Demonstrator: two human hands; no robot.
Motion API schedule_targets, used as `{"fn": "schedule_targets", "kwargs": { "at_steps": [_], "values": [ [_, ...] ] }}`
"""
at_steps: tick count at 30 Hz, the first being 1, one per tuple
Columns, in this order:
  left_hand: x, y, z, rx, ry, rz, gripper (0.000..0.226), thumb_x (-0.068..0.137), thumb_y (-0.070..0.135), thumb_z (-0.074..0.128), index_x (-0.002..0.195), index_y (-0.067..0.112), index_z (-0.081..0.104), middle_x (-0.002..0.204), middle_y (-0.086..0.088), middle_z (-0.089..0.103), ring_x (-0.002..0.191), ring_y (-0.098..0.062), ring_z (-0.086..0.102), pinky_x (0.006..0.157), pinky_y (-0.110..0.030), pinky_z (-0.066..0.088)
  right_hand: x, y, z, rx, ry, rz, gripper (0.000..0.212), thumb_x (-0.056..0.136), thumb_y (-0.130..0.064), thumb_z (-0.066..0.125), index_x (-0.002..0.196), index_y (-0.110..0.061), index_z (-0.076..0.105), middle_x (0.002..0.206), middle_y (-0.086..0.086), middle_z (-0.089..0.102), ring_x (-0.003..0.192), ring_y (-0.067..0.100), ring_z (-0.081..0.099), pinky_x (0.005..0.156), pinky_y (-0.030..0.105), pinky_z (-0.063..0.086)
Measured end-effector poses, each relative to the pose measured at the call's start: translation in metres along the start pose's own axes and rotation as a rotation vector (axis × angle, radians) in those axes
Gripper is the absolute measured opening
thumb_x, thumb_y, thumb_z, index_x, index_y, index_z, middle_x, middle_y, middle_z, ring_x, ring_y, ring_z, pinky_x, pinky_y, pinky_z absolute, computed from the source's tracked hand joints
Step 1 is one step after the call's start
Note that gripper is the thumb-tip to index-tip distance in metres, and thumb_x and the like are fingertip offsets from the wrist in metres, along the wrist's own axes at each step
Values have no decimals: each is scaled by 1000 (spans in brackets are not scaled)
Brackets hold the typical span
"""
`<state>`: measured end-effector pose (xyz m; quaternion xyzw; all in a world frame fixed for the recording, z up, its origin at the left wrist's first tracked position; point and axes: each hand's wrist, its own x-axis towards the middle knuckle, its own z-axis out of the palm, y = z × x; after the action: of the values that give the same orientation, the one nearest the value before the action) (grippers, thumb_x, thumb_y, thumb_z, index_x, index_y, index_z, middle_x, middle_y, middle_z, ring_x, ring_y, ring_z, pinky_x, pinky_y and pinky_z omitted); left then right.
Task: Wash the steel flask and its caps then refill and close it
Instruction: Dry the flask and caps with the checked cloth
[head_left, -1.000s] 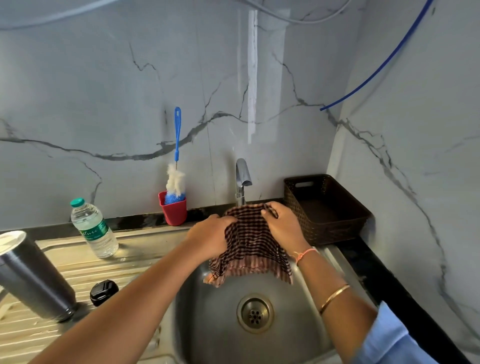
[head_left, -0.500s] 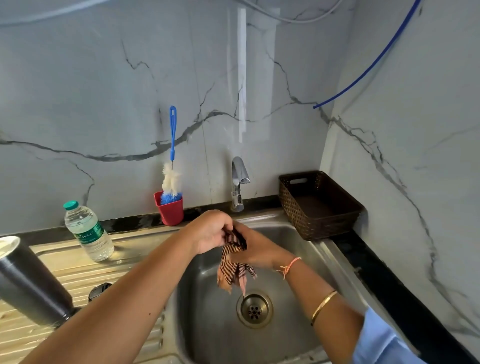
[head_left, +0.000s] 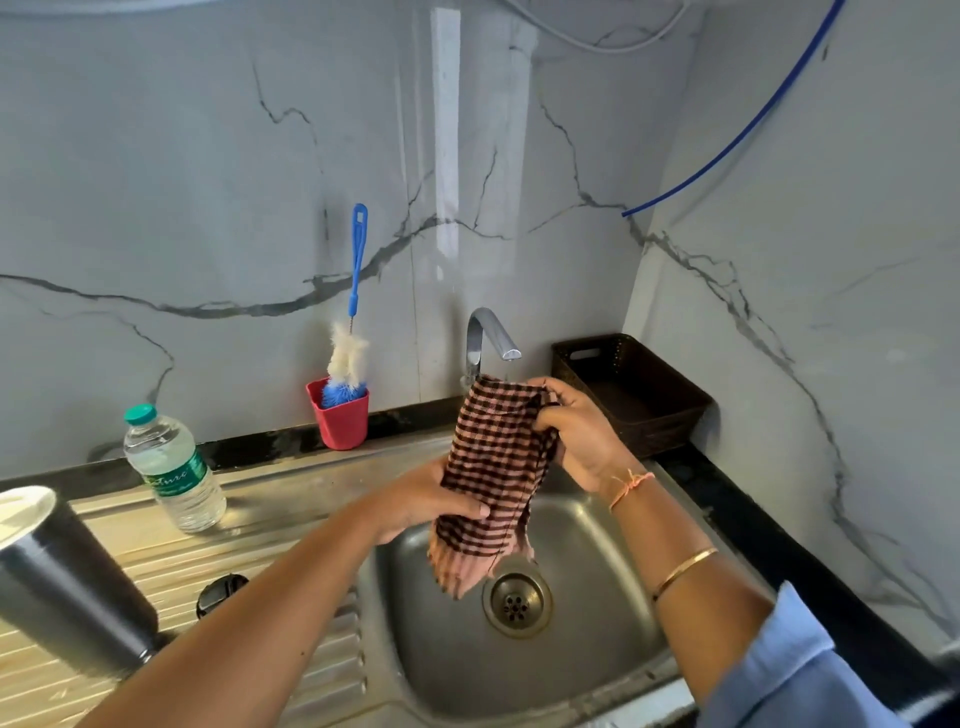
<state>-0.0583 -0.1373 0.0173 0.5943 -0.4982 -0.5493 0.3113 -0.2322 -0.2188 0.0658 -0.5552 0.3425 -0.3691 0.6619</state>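
While the left hand (head_left: 415, 501) grips the checked cloth (head_left: 493, 467) low and the right hand (head_left: 579, 434) pinches its top edge, it hangs over the sink basin (head_left: 597, 634). Left of the basin, well apart, sits the steel flask (head_left: 67, 587).

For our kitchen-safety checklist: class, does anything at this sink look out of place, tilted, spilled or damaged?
Little stands out. The steel flask seems to lean on the draining board, perhaps only the wide lens. A black cap lies apart beside it. No spill shows. Left hand and right hand hold a checked cloth.
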Motion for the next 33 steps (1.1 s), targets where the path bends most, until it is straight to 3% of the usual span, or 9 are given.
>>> {"fn": "schedule_targets", "kwargs": {
  "at_steps": [4, 9, 14, 19, 22, 25, 28, 31, 33],
  "values": [
    [4, -4, 4, -50, 242, -73, 44, 83, 21, 71, 124, 12, 56, 120, -4, 65, 107, -20, 60, 97, -39, 46, -2, 1, 4, -168, 92, -127, 42, 83, 17, 45, 90, -18, 67, 91, 2, 66, 89, 14, 61, 78, 26, 48],
    [-1, -10, 6, -661, 268, -213, 23, 94, 24, 59, 111, 9, 59, 107, -15, 68, 98, -32, 64, 80, -52, 53, -27, 18, 17, -396, 112, -317, 39, 79, 19, 55, 95, -15, 67, 89, -7, 66, 76, -10, 59, 72, 8, 46],
    [-8, -13, 2, -958, 288, -121, 26, 95, 18, 48, 110, -2, 55, 96, -22, 63, 87, -34, 63, 70, -46, 55, -42, 55, 21, -529, 49, -215, 44, 76, 21, 56, 96, -16, 69, 107, -4, 61, 99, 7, 59, 93, 26, 50],
    [-12, -18, 1, -998, 174, -129, 44, 90, 37, 53, 112, -1, 55, 97, -19, 65, 92, -33, 62, 88, -46, 49, -46, 73, 13, -666, -23, -133, 55, 72, 26, 48, 100, -15, 71, 129, -6, 51, 121, 5, 44, 101, 7, 35],
    [-9, -17, 11, -857, 203, -133, 32, 89, 13, 60, 116, -2, 55, 96, -19, 68, 91, -31, 65, 83, -43, 54, -46, 73, 8, -737, -161, -54, 60, 73, 25, 40, 110, -13, 69, 133, -7, 47, 124, 1, 37, 101, 7, 30],
    [-4, -18, 17, -797, 258, -129, 26, 89, -7, 46, 110, 4, 55, 91, -17, 67, 83, -28, 64, 69, -38, 54, -42, 69, 4, -427, 30, 2, 52, 87, 16, 38, 118, -17, 62, 124, -1, 59, 117, 10, 54, 91, 15, 47],
    [1, -17, 17, -767, 276, -136, 35, 88, -8, 47, 112, 15, 56, 103, -17, 64, 90, -31, 62, 70, -40, 51, -33, 72, -6, 71, 321, 126, 28, 98, -13, 45, 123, -22, 54, 116, 3, 65, 105, 18, 63, 92, 37, 50],
    [10, -13, 24, -770, 230, -127, 41, 88, -6, 47, 121, 17, 55, 109, -18, 63, 94, -32, 61, 73, -41, 51, -25, 88, -16, 181, 234, 353, 51, 82, -48, 67, 125, -24, 51, 118, 6, 64, 108, 26, 62, 94, 47, 50],
    [18, -9, 30, -785, 214, -114, 40, 88, -6, 46, 121, 16, 55, 110, -19, 63, 94, -32, 61, 75, -41, 51, -25, 95, -14, 246, 121, 460, 69, 66, -52, 80, 124, -23, 54, 119, 9, 66, 109, 30, 62, 92, 51, 52]
  ]
}}
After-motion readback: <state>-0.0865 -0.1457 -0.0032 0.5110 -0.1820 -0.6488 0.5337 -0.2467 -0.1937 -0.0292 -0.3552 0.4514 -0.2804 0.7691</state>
